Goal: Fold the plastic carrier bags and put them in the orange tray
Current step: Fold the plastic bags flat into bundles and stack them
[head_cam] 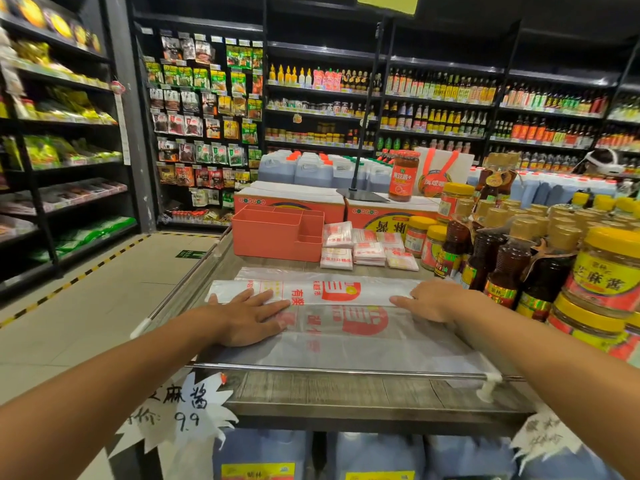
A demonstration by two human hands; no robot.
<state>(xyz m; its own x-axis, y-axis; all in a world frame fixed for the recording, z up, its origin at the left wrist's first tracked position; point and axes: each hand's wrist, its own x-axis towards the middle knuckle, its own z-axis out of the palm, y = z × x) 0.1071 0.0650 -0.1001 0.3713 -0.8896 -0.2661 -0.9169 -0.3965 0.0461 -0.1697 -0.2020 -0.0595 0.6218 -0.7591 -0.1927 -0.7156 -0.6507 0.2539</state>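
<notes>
1. Our two hands rest on one carrier bag. The left hand lies flat with straight fingers. The right hand presses down, but we cannot tell whether it grips.
2. The bag lies spread across the desk, its far edge folded over.
3. Beyond stands one orange tray, with six folded bundles just to its right.

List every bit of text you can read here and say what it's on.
"麻酱" and "9.9": handwritten price card hanging at the front.
"芝麻酱": yellow-lidded jar at right.
"黄豆酱+": red jar on the boxes.
Carrier bag: red print creased, only partly legible.
Shelf tags and bottle labels: too small to read.
</notes>
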